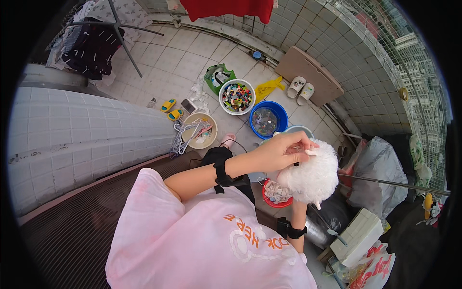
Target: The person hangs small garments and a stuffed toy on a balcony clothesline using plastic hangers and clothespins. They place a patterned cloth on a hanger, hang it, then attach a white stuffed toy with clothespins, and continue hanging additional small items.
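A fluffy white plush toy (311,177) with a dark eye is up in front of me, right of centre. My left hand (285,153) reaches across from the left, its thumb and fingers pinching a small white part on top of the toy. My right forearm (299,213) rises from below and ends behind the plush, so the toy hides that hand and its grip. Black bands circle both wrists. A metal pole (393,183) runs off to the right from beside the toy.
Below stand a blue basin of water (269,119), a white bucket of toy bricks (236,96), a beige basin (199,130) beside hangers, and a red basin (277,193). Right are a grey plastic bag (377,173) and a white foam box (357,236). A tiled wall (97,126) stands left.
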A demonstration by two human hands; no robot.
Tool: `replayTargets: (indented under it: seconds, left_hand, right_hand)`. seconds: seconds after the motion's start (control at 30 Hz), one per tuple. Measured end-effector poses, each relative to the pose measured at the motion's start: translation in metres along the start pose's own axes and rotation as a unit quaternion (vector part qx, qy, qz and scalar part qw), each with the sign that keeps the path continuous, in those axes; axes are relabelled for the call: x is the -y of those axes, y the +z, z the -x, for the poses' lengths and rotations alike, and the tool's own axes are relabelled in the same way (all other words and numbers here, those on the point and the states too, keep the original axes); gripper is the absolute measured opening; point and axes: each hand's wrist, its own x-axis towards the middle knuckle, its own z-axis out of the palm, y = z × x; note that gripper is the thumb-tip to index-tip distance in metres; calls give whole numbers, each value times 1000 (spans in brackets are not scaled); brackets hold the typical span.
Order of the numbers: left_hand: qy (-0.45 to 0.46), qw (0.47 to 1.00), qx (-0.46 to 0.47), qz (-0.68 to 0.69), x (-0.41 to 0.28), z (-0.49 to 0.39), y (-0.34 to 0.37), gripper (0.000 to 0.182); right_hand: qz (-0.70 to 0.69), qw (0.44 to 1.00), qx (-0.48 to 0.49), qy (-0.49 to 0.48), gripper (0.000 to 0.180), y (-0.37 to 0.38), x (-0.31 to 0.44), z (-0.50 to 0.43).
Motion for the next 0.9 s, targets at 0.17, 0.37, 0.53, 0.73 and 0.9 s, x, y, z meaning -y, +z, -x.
replayTargets:
  seconds: [0.17, 0.37, 0.53, 0.73, 0.9]
  left_hand:
    - [25, 997, -17, -76, -5, 75, -64, 111]
    - [39, 961, -173, -210, 18, 147, -131, 123]
    - [6, 925, -368, -90, 47, 218, -195, 95]
    - [-47, 805, -535, -250, 107, 306, -264, 81]
    - [-123, 715, -655, -212, 169, 363, -283, 78]
  right_hand:
    - [87, 992, 90, -4, 53, 27, 54, -23]
    - [184, 959, 216, -11, 52, 99, 96, -66]
    - [241, 907, 344, 14, 52, 199, 117, -146]
    - [13, 898, 439, 32, 55, 342, 121, -253]
    - [72, 913, 375, 144, 31, 449, 20, -340]
